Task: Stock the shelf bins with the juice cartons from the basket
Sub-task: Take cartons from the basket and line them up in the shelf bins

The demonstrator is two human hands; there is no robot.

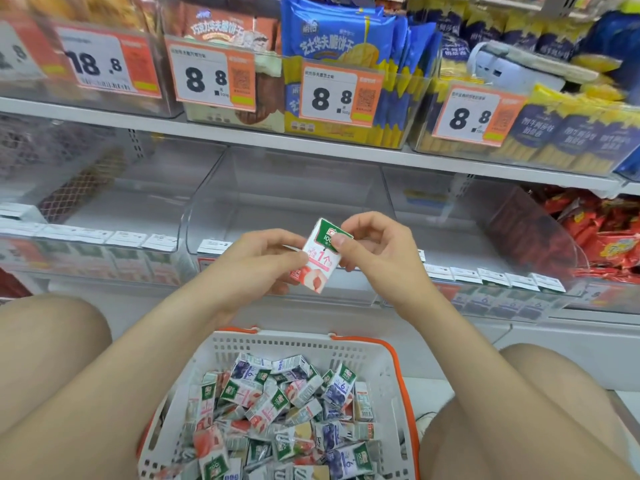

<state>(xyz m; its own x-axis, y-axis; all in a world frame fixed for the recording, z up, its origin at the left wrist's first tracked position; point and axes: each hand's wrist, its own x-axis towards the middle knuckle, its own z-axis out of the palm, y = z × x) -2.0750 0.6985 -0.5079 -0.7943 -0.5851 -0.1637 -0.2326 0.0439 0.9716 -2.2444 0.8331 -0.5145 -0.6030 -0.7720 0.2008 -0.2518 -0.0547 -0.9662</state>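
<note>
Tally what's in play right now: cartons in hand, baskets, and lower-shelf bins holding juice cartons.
Juice carton in hand: 1, pinched by the left hand and the right hand
Basket: 1
Lower-shelf bins with cartons: 3, namely the left bin, the middle bin and the right bin
Total: 5

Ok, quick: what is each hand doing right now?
Left hand: grips the peach juice carton.
Right hand: pinches the same carton's top.
</note>
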